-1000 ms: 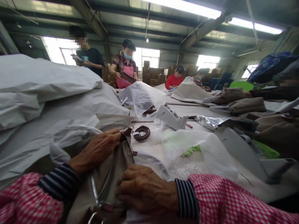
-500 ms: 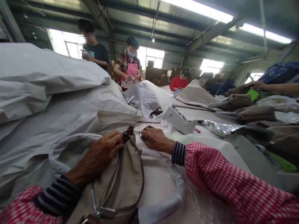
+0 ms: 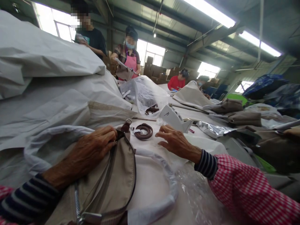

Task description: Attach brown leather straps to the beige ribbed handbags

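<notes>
Before me lies a beige handbag (image 3: 123,175), its zip undone and its mouth gaping. My left hand (image 3: 93,150) is closed on the bag's top edge, beside a brown leather tab with a metal ring (image 3: 126,125). White wrapping covers the bag's handle (image 3: 172,184) on the right and the other handle (image 3: 35,143) on the left. A coiled brown strap (image 3: 143,132) with metal clasps rests on the table just past the tab. To its right, my right hand (image 3: 177,142) hovers with fingers apart and holds nothing.
Large white sheeting (image 3: 58,90) is heaped at left. Beyond the strap are a clear plastic bag (image 3: 145,92) and a white box-like holder (image 3: 172,117). Folded brown bags (image 3: 243,117) pile up at right. A person in a pink apron (image 3: 131,62) handles a bag across the table.
My right hand has let go of the brown strap and drawn back to the right, leaving it coiled on the table. My left hand keeps its hold on the handbag.
</notes>
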Demonstrator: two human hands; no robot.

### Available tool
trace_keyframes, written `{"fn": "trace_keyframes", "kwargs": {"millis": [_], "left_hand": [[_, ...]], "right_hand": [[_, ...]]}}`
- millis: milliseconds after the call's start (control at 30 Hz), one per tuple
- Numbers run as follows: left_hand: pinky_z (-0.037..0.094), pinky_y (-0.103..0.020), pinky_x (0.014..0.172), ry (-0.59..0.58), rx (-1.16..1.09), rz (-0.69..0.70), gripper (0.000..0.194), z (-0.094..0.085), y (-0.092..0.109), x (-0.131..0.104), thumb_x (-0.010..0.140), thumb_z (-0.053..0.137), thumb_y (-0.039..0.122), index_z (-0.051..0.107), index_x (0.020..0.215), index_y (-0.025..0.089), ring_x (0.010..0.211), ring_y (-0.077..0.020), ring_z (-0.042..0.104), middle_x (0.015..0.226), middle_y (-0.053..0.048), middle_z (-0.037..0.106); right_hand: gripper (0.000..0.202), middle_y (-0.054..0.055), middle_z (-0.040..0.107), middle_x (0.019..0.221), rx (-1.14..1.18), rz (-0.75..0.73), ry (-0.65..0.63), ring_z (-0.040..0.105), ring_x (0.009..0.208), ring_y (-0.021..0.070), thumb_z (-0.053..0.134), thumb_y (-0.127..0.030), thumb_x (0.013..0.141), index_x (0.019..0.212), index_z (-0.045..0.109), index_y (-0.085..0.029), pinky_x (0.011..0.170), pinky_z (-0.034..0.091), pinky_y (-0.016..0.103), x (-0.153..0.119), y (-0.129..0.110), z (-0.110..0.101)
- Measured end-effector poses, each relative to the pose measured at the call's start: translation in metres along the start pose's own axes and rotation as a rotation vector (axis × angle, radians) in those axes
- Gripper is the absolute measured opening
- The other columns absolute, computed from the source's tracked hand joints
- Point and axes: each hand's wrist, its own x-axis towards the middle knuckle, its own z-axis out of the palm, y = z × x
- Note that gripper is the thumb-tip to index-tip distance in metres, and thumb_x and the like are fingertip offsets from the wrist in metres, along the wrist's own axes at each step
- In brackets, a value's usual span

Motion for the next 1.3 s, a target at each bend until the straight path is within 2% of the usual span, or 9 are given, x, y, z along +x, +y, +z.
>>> {"fn": "trace_keyframes", "kwargs": {"millis": [100, 300, 467, 633, 733, 833, 933, 1133, 1300], "left_hand": [[0.048, -0.040, 0.094, -0.032, -0.013, -0.011, 0.025, 0.001, -0.002, 0.000, 0.107, 0.042, 0.033, 0.062, 0.096, 0.022, 0.099, -0.0243, 0.062, 0.108, -0.005, 0.064], [0.047, -0.041, 0.094, -0.036, -0.040, -0.016, 0.023, 0.000, -0.002, -0.001, 0.107, 0.043, 0.032, 0.061, 0.098, 0.021, 0.099, -0.0241, 0.062, 0.110, -0.005, 0.063], [0.048, -0.042, 0.096, -0.032, -0.031, -0.015, 0.023, 0.000, -0.001, -0.001, 0.106, 0.042, 0.031, 0.062, 0.101, 0.021, 0.101, -0.0251, 0.062, 0.112, -0.006, 0.062], [0.048, -0.043, 0.095, -0.039, -0.015, -0.020, 0.022, 0.002, -0.002, 0.000, 0.107, 0.040, 0.030, 0.060, 0.101, 0.021, 0.103, -0.0264, 0.061, 0.113, -0.007, 0.061], [0.048, -0.042, 0.093, -0.038, -0.001, -0.014, 0.020, 0.001, 0.000, 0.000, 0.106, 0.042, 0.028, 0.059, 0.098, 0.021, 0.102, -0.0260, 0.059, 0.110, -0.007, 0.061], [0.047, -0.040, 0.094, -0.055, 0.002, -0.024, 0.020, -0.003, 0.006, 0.000, 0.107, 0.040, 0.024, 0.058, 0.099, 0.020, 0.103, -0.0246, 0.059, 0.111, -0.007, 0.061], [0.047, -0.040, 0.096, -0.088, 0.005, -0.064, 0.019, -0.008, 0.012, 0.001, 0.107, 0.040, 0.018, 0.058, 0.100, 0.018, 0.104, -0.0239, 0.058, 0.111, -0.007, 0.060], [0.046, -0.039, 0.094, -0.094, 0.028, -0.037, 0.019, -0.009, 0.012, 0.002, 0.107, 0.041, 0.017, 0.058, 0.099, 0.018, 0.102, -0.0230, 0.058, 0.111, -0.007, 0.060], [0.048, -0.037, 0.089, -0.052, 0.039, -0.015, 0.018, -0.007, 0.010, 0.000, 0.105, 0.045, 0.016, 0.062, 0.098, 0.017, 0.096, -0.0223, 0.060, 0.108, -0.006, 0.060]], "right_hand": [[0.005, 0.009, 0.066, 0.109, -0.177, -0.023, -0.017, 0.057, 0.100, 0.0224, 0.071, -0.016, 0.096, 0.100, 0.074, -0.016, 0.072, 0.040, 0.031, 0.004, -0.009, 0.014], [0.019, 0.011, 0.065, 0.100, -0.299, -0.212, 0.017, 0.050, 0.093, 0.0216, 0.058, -0.013, 0.103, 0.088, 0.070, -0.014, 0.067, 0.033, 0.033, 0.008, -0.009, 0.020], [0.017, 0.009, 0.065, 0.100, -0.273, -0.167, 0.027, 0.050, 0.091, 0.0209, 0.060, -0.017, 0.104, 0.090, 0.069, -0.016, 0.067, 0.032, 0.033, 0.008, -0.010, 0.022], [0.019, 0.009, 0.066, 0.098, -0.284, -0.200, 0.016, 0.049, 0.093, 0.0212, 0.059, -0.014, 0.103, 0.087, 0.070, -0.016, 0.068, 0.033, 0.033, 0.015, -0.013, 0.027], [0.019, 0.009, 0.067, 0.105, -0.248, -0.201, 0.054, 0.051, 0.094, 0.0207, 0.059, -0.015, 0.103, 0.087, 0.070, -0.016, 0.070, 0.037, 0.031, 0.010, -0.013, 0.024], [0.019, 0.010, 0.068, 0.111, -0.118, -0.193, 0.151, 0.056, 0.098, 0.0202, 0.057, -0.016, 0.104, 0.090, 0.070, -0.017, 0.076, 0.043, 0.030, -0.004, -0.016, 0.018], [0.020, 0.010, 0.068, 0.108, 0.103, -0.130, 0.232, 0.061, 0.096, 0.0177, 0.053, -0.017, 0.106, 0.095, 0.069, -0.017, 0.083, 0.048, 0.029, -0.020, -0.018, 0.015], [0.019, 0.008, 0.073, 0.096, 0.402, -0.046, 0.229, 0.069, 0.087, 0.0170, 0.058, -0.024, 0.105, 0.097, 0.075, -0.017, 0.080, 0.053, 0.029, -0.025, -0.019, 0.020], [0.011, 0.006, 0.077, 0.093, 0.713, 0.028, 0.368, 0.072, 0.086, 0.0185, 0.070, -0.026, 0.099, 0.094, 0.078, -0.020, 0.078, 0.057, 0.030, -0.038, -0.048, -0.004]]}}
